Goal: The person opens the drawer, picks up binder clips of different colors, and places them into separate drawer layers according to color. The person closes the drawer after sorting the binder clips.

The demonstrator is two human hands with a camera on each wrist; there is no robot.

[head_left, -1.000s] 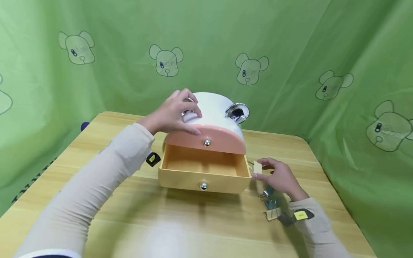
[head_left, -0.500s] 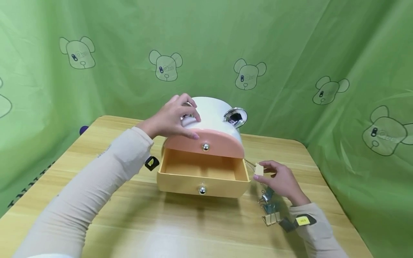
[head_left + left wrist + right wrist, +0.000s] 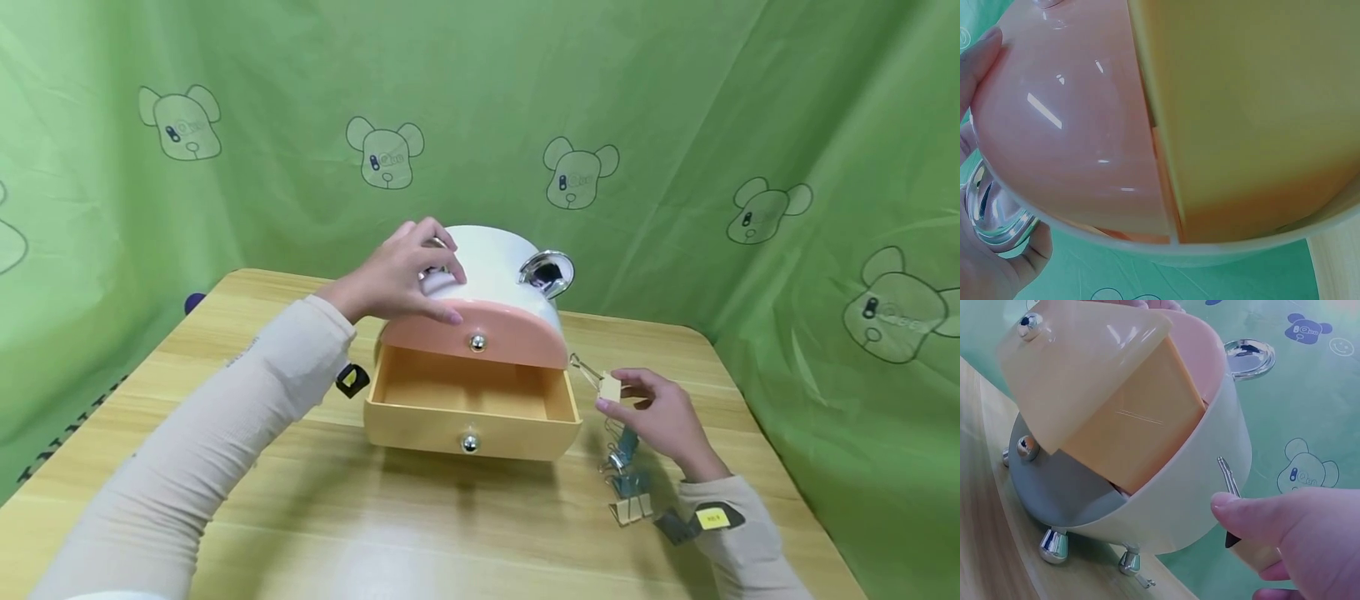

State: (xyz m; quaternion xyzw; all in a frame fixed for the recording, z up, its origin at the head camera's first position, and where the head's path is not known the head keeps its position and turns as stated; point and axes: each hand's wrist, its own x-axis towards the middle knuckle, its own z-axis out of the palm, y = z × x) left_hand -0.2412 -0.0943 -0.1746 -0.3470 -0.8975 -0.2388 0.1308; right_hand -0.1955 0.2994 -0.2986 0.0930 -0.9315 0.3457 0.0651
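"What's just changed with the clip (image 3: 611, 387)?"
"It has moved a little to the right, away from the drawer (image 3: 420, 427). I'd judge it is being handled beside the drawer, not inside it."

"And the fingers?"
"The right hand (image 3: 667, 421) pinches its body between thumb and fingers. The handles (image 3: 1228, 477) stick out past the thumb, leaning towards the drawer's back right corner."

"The other hand?"
"The left hand (image 3: 405, 271) sits above the drawer's left side, gripping the box (image 3: 498, 254): thumb against the front, fingers curled round the silver ear (image 3: 1000, 209)."

"Anything nearby?"
"Other clips (image 3: 632, 510) lie on the table (image 3: 300, 517), right of the drawer."
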